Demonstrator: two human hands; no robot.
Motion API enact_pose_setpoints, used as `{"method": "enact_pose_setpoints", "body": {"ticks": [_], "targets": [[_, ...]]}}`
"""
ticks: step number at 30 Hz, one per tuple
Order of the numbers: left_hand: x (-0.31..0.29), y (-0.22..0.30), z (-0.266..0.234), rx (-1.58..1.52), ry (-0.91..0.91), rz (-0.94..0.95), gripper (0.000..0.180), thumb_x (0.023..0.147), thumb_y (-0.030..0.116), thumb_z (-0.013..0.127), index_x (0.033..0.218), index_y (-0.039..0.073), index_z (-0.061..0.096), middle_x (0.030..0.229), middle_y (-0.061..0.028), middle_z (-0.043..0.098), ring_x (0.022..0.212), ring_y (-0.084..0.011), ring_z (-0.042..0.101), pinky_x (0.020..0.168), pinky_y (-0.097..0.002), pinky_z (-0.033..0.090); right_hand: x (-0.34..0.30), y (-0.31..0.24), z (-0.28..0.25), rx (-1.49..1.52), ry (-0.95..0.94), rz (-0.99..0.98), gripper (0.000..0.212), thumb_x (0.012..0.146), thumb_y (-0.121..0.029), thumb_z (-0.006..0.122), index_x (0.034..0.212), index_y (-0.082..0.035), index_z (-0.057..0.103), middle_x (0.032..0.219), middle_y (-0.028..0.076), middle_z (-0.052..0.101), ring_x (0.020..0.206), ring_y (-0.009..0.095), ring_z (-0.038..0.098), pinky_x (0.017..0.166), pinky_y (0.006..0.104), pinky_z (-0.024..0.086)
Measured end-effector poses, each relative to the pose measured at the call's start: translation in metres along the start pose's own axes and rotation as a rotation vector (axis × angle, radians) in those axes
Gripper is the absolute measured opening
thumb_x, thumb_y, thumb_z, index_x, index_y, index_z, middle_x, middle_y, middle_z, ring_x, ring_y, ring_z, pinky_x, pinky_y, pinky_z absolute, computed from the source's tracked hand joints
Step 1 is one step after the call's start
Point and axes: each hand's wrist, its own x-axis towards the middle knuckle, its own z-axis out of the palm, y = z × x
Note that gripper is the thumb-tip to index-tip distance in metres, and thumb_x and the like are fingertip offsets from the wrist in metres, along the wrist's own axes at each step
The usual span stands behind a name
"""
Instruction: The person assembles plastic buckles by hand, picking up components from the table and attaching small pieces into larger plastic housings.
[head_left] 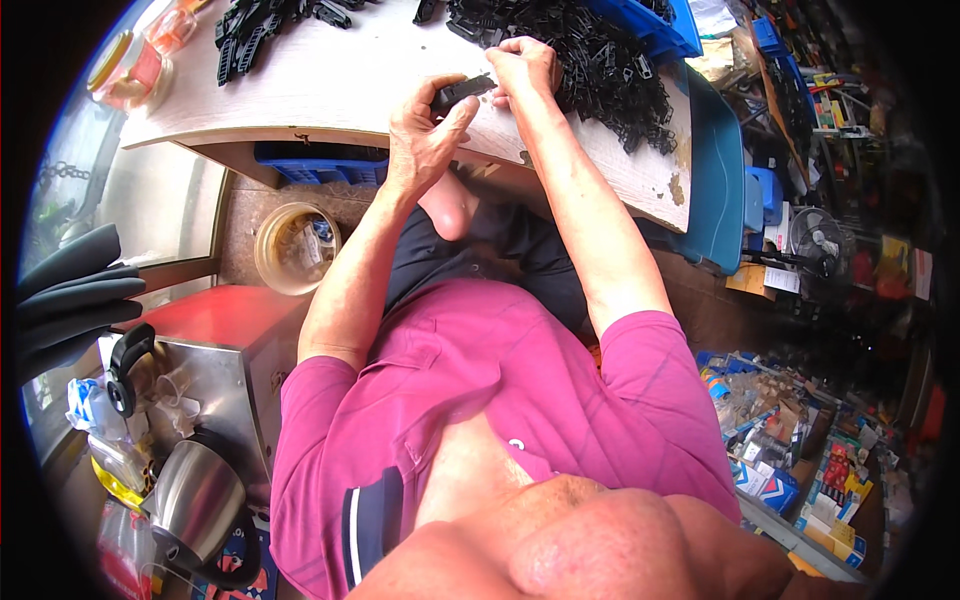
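Observation:
My left hand (425, 135) is closed around a black plastic part (462, 93), an oblong piece held above the front edge of the table. Just beyond its right end, my right hand (525, 70) has its fingers drawn together in a pinch. Whatever those fingers hold, if anything, is hidden or too small to name. To the right of that hand spreads a large pile of small black plastic parts (615, 95). More long black parts (245, 40) lie in a heap at the far left of the table.
The pale table (330, 85) has a worn right corner. A blue crate (665, 30) stands at its back right, a glass jar (125, 70) at its left. Below are another blue crate (320, 165) and a round bucket (297, 248). A metal kettle (200, 500) stands at lower left.

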Motion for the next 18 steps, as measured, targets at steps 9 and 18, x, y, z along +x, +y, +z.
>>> {"method": "enact_pose_setpoints", "body": {"ticks": [9,18], "targets": [[0.015,-0.007,0.004,-0.192,0.114,-0.020,0.031,0.091,0.007,0.066,0.118,-0.004,0.057,0.098,-0.0114,0.065,0.080,-0.0156,0.066,0.075,-0.0276,0.059,-0.020,0.021,-0.016,0.431,-0.193,0.079,0.013,0.083,-0.013,0.069,0.088,-0.001,0.067,0.055,0.006,0.056,0.041,0.015,0.055,0.038,0.0333,0.052],[0.017,-0.005,0.025,-0.323,0.125,-0.115,0.030,0.083,0.006,0.069,0.110,-0.003,0.061,0.089,-0.0096,0.067,0.075,-0.0127,0.066,0.066,-0.0242,0.057,-0.058,0.047,-0.008,0.764,-0.196,-0.024,0.009,0.084,-0.008,0.070,0.080,-0.001,0.065,0.058,-0.001,0.056,0.040,0.004,0.041,0.035,0.0220,0.029]]}}
